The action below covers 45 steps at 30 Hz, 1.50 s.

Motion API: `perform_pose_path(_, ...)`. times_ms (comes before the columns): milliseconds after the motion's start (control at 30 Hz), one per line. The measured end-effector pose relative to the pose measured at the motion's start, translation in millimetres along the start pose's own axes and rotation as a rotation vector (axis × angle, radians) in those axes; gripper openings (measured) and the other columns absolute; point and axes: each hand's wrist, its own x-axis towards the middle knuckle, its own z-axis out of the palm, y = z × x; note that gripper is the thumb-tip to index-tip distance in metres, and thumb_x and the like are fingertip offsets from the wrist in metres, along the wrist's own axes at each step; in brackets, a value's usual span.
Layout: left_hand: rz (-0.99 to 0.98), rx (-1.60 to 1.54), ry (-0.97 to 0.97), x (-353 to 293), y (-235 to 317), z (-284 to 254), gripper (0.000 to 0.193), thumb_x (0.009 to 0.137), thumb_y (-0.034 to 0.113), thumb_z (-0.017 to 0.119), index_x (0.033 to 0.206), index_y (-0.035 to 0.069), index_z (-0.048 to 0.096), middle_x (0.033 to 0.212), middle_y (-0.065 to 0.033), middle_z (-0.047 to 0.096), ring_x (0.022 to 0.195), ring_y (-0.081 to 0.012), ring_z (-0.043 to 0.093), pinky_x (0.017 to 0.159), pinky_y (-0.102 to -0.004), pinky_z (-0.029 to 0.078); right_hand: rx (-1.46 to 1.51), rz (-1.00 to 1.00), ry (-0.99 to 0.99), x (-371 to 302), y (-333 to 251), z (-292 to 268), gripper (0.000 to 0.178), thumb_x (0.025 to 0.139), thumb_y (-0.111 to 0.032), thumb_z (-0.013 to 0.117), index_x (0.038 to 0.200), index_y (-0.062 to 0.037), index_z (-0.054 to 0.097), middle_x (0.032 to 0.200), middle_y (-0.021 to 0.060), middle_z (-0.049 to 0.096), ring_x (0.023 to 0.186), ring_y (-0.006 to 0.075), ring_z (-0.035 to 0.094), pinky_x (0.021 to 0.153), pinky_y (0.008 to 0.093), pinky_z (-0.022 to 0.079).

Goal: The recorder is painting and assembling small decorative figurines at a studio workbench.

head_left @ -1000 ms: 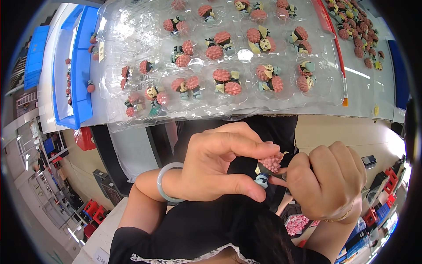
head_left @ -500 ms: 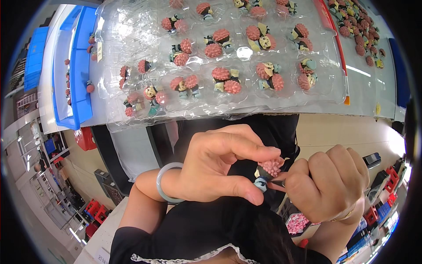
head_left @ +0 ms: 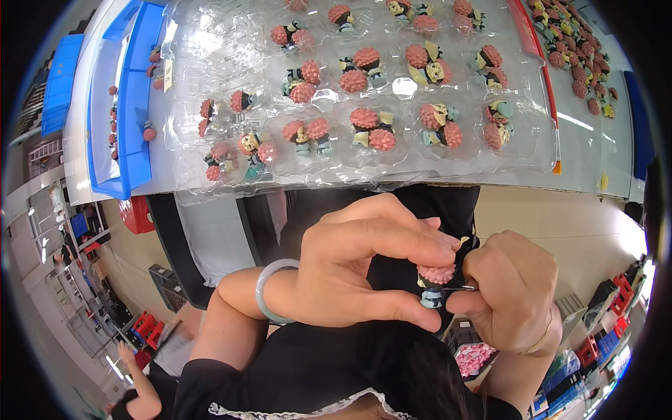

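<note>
Between thumb and fingers, my left hand (head_left: 357,259) pinches a small figurine (head_left: 435,274) with knobbly pink hair, a dark middle and a pale blue base. The figurine is held upright in front of my chest. My right hand (head_left: 511,290) is closed close beside it, its thumb and fingers gripping a thin metal tool (head_left: 460,288) whose tip reaches to the figurine's side. Most of the tool is hidden in my fist, so its kind does not show. Beyond my hands, a clear plastic tray (head_left: 210,66) on the table holds rows of similar pink-haired figurines (head_left: 382,139), several in pairs.
A blue bin (head_left: 137,105) stands left of the tray, with several figurines in and beside it. A pile of figurines (head_left: 579,59) lies at the far right, past a red strip (head_left: 542,56). Pink pieces (head_left: 474,358) show below my right hand. Another person's arm (head_left: 140,378) appears at lower left.
The figurine has turned more upright, showing its front. My right hand has rotated and shifted left, and the tool's tip now shows as a thin metal line. Another person's arm has appeared at lower left.
</note>
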Motion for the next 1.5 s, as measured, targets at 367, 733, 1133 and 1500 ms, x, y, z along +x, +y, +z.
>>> perform_pose_path(367, 0.034, 0.094, -0.017, 1.5, 3.6, 1.0, 0.051, 0.053, 0.009, 0.079, 0.100, 0.004, 0.059, 0.092, -0.0102, 0.053, 0.093, -0.0268, 0.056, 0.095, -0.0389, 0.036, 0.022, -0.013, -0.029, 0.0, 1.1, 1.5, 0.031, 0.069, -0.030, 0.062, 0.061, -0.0064, 0.043, 0.052, 0.0029, 0.036, 0.041, 0.0157, 0.038, 0.035, 0.0273, 0.029)
perform_pose_path(733, 0.057, 0.142, -0.042, 4.6, 4.6, -1.1, 0.049, 0.054, 0.013, 0.079, 0.099, 0.005, 0.060, 0.093, -0.0107, 0.054, 0.091, -0.0258, 0.057, 0.093, -0.0384, 0.038, 0.056, 0.006, -0.036, 0.9, 2.2, 0.3, 0.032, 0.068, -0.031, 0.063, 0.060, -0.0075, 0.043, 0.051, 0.0025, 0.036, 0.041, 0.0165, 0.039, 0.035, 0.0277, 0.030)
perform_pose_path(1133, 0.083, 0.143, 0.063, 6.7, 1.6, 1.8, 0.042, 0.054, 0.011, 0.078, 0.092, 0.003, 0.064, 0.088, -0.0095, 0.061, 0.084, -0.0191, 0.058, 0.082, -0.0343, 0.046, 0.081, 0.044, -0.065, 3.2, 3.3, 4.1, 0.031, 0.069, -0.032, 0.063, 0.062, -0.0073, 0.045, 0.052, 0.0026, 0.040, 0.042, 0.0182, 0.042, 0.037, 0.0286, 0.033)
perform_pose_path(1500, 0.065, 0.103, 0.009, 3.6, 1.9, -0.9, 0.044, 0.054, 0.010, 0.078, 0.095, 0.004, 0.062, 0.090, -0.0098, 0.057, 0.088, -0.0233, 0.058, 0.087, -0.0371, 0.042, 0.249, 0.024, -0.099, 3.7, 10.7, 8.9, 0.029, 0.067, -0.031, 0.065, 0.066, -0.0075, 0.048, 0.053, 0.0029, 0.043, 0.045, 0.0203, 0.046, 0.041, 0.0290, 0.038)
